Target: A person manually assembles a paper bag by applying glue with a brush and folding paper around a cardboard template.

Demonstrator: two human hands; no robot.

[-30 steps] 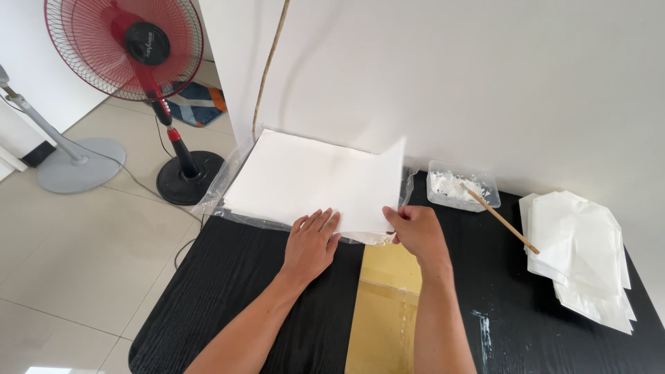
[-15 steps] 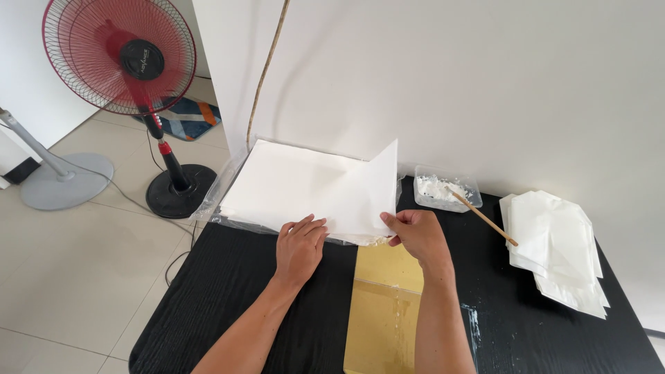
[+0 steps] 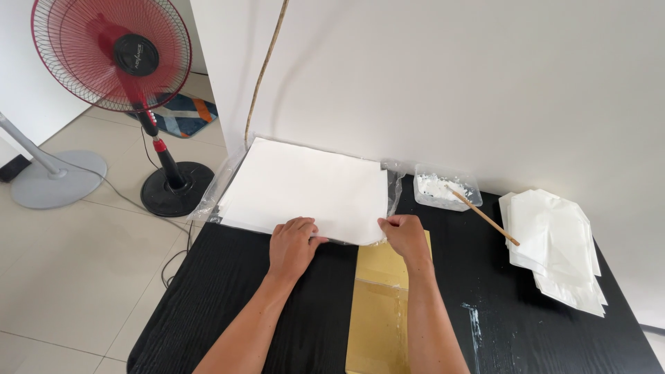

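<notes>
Paper stack (image 3: 305, 187), white and lying in clear plastic wrap (image 3: 396, 187), sits at the far left of the black table (image 3: 291, 325), overhanging its far edge. Left hand (image 3: 292, 246) lies flat on the stack's near edge, fingers spread, gripping nothing. Right hand (image 3: 405, 235) pinches the near right corner of the top sheet in a narrow grip. Under the right wrist lies a yellow board (image 3: 381, 312). Farther right are a clear tray (image 3: 447, 188) of white paste with a wooden stick (image 3: 485, 217), and a pile of white bags (image 3: 557, 249). 2 fans stand on the tiled floor at the left: red fan (image 3: 111, 55) and grey fan base (image 3: 59, 180).

Yellow board (image 3: 388, 305) cut off below; fan (image 3: 111, 52) cropped.
</notes>
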